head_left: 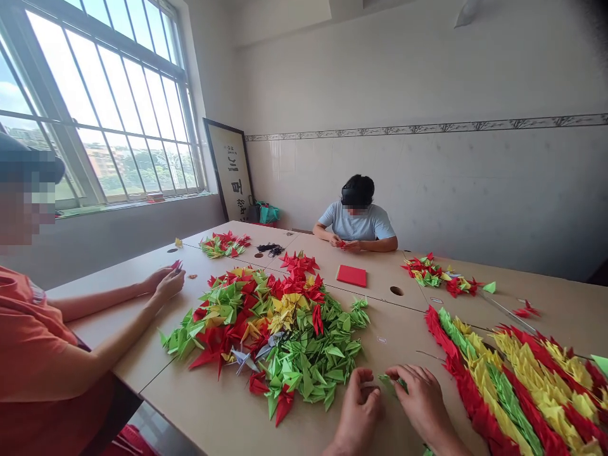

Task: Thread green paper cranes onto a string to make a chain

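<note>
My right hand [422, 402], its fingers bent, holds a green folded-paper crane [388, 383] that is partly hidden under the fingers. Just to the left, my left hand [356, 411] is half curled, thumb and index finger apart, and no object shows between them. Beyond my left hand lies a large heap of paper cranes [306, 370], mostly green at the near side and red, yellow and green farther back. To the right of my right hand, long strings of paper cranes [503, 386] lie side by side in red, yellow and green.
A co-worker in an orange shirt [35, 342] sits at the left, hands over the table. Another person in a light blue shirt [361, 221] sits opposite, handling something red. A red paper stack [351, 275], black strings [270, 249] and smaller crane piles [224, 244] lie across the table [199, 411].
</note>
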### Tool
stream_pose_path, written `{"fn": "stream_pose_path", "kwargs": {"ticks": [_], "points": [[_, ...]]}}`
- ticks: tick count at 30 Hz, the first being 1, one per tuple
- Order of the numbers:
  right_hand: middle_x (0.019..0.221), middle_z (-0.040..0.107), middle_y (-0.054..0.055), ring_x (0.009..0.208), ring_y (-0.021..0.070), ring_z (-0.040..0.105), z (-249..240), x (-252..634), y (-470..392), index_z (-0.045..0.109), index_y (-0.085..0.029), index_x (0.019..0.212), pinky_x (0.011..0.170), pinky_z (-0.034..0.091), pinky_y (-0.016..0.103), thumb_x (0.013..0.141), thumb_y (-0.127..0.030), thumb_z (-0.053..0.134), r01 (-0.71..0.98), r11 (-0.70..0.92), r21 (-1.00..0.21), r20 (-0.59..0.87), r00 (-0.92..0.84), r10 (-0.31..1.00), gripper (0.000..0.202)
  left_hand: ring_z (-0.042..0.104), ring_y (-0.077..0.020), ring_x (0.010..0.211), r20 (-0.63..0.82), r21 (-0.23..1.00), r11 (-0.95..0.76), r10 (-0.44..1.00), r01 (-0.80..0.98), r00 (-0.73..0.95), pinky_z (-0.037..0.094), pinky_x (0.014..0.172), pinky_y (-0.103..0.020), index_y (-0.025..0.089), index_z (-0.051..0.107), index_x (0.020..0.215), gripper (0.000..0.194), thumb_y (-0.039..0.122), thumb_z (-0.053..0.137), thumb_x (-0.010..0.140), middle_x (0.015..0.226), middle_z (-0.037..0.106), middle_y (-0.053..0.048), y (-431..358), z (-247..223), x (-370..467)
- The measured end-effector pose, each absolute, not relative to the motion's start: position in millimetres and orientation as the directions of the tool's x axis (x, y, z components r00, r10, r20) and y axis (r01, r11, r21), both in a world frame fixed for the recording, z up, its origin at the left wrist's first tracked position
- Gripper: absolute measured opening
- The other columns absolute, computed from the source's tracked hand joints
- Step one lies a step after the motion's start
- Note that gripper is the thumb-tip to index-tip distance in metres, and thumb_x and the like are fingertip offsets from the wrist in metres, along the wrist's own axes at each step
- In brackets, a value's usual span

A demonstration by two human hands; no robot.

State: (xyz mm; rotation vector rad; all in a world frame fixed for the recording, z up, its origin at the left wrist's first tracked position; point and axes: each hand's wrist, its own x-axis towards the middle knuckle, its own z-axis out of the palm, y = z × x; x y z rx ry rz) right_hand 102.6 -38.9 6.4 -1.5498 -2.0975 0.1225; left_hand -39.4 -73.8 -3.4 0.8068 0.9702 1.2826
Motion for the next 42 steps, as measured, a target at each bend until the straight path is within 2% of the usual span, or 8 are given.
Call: {"fn": "stream_pose_path", "kwargs": {"ticks": [5, 12, 17, 21, 27, 32, 36, 42], "points": [[0.08, 0.069, 0.005, 0.08, 0.0197, 0.063, 9.4, 107.6, -50.9, 0.063, -0.023, 0.078, 0.072, 0.049, 0.029, 0.08, -0.026, 0.047, 0.776, 0.403, -0.485, 0.394, -0.218, 0.893, 0.016, 0.054, -0.0181, 0.092, -0.018, 0.913, 0.036, 0.999, -0.405, 0.048, 0.039, 0.083, -0.028, 0.017, 0.056, 0.089, 0.036, 0.034, 0.071, 0.061, 0.093, 0.058, -0.005, -74.3, 2.5, -47.0], [0.088, 0.068, 0.006, 0.088, 0.0212, 0.062, 6.1, 104.9, -63.4, 0.066, -0.024, 0.084, 0.078, 0.049, 0.031, 0.081, -0.027, 0.047, 0.731, 0.441, -0.521, 0.424, -0.226, 0.877, 0.019, 0.046, -0.0101, 0.057, -0.046, 0.908, 0.084, 0.994, -0.411, 0.1, 0.039, 0.057, -0.024, 0.016, 0.057, 0.07, 0.029, 0.037, 0.073, 0.058, 0.063, 0.054, 0.003, -73.1, 0.7, -42.5], [0.092, 0.068, 0.006, 0.09, 0.0275, 0.059, 2.4, 101.9, -73.8, 0.067, -0.027, 0.095, 0.081, 0.043, 0.042, 0.072, -0.028, 0.061, 0.77, 0.416, -0.483, 0.44, -0.197, 0.876, 0.024, 0.047, -0.0107, 0.059, -0.029, 0.922, 0.044, 0.999, -0.385, 0.046, 0.038, 0.058, -0.023, 0.016, 0.057, 0.071, 0.025, 0.035, 0.07, 0.061, 0.062, 0.055, 0.003, -72.5, 0.1, -44.3], [0.091, 0.069, 0.006, 0.087, 0.0279, 0.059, 0.8, 100.6, -78.7, 0.067, -0.028, 0.094, 0.078, 0.041, 0.041, 0.074, -0.029, 0.061, 0.779, 0.383, -0.497, 0.43, -0.162, 0.888, 0.022, 0.052, -0.0129, 0.063, -0.015, 0.939, 0.037, 0.998, -0.343, 0.065, 0.039, 0.062, -0.024, 0.015, 0.062, 0.071, 0.02, 0.028, 0.072, 0.06, 0.065, 0.06, 0.001, -74.1, 4.0, -46.5], [0.092, 0.07, 0.008, 0.088, 0.0261, 0.062, -0.3, 98.4, -79.1, 0.066, -0.024, 0.093, 0.078, 0.047, 0.039, 0.074, -0.028, 0.057, 0.681, 0.326, -0.655, 0.369, -0.087, 0.925, 0.021, 0.053, -0.0137, 0.066, -0.01, 0.944, 0.036, 0.997, -0.329, 0.082, 0.04, 0.064, -0.024, 0.015, 0.061, 0.072, 0.023, 0.025, 0.074, 0.056, 0.069, 0.062, -0.001, -74.9, 4.4, -46.6], [0.083, 0.071, 0.006, 0.07, 0.0196, 0.067, -3.6, 97.5, -78.7, 0.064, -0.021, 0.09, 0.064, 0.054, 0.029, 0.075, -0.031, 0.054, 0.549, 0.24, -0.801, 0.275, -0.019, 0.961, 0.02, 0.05, -0.0117, 0.06, -0.016, 0.935, 0.055, 0.994, -0.352, 0.112, 0.039, 0.06, -0.023, 0.015, 0.058, 0.074, 0.028, 0.031, 0.074, 0.058, 0.063, 0.056, 0.002, -73.6, -1.4, -45.6], [0.081, 0.073, 0.006, 0.075, 0.0208, 0.069, -7.7, 99.4, -76.5, 0.064, -0.019, 0.089, 0.068, 0.056, 0.029, 0.075, -0.033, 0.052, 0.457, 0.189, -0.869, 0.223, 0.021, 0.975, 0.022, 0.05, -0.0116, 0.06, -0.012, 0.926, 0.067, 0.989, -0.371, 0.149, 0.038, 0.061, -0.023, 0.016, 0.055, 0.073, 0.033, 0.036, 0.076, 0.057, 0.063, 0.055, 0.002, -74.2, -0.2, -45.8], [0.081, 0.073, 0.007, 0.075, 0.0222, 0.069, -7.9, 98.5, -78.2, 0.063, -0.02, 0.085, 0.069, 0.056, 0.03, 0.072, -0.033, 0.056, 0.427, 0.159, -0.89, 0.211, 0.075, 0.975, 0.02, 0.048, -0.0128, 0.063, 0.061, 0.99, -0.044, 0.991, -0.132, 0.123, 0.037, 0.062, -0.023, 0.016, 0.055, 0.067, 0.022, 0.035, 0.065, 0.068, 0.063, 0.055, 0.001, -77.4, 2.9, -46.2]]}}
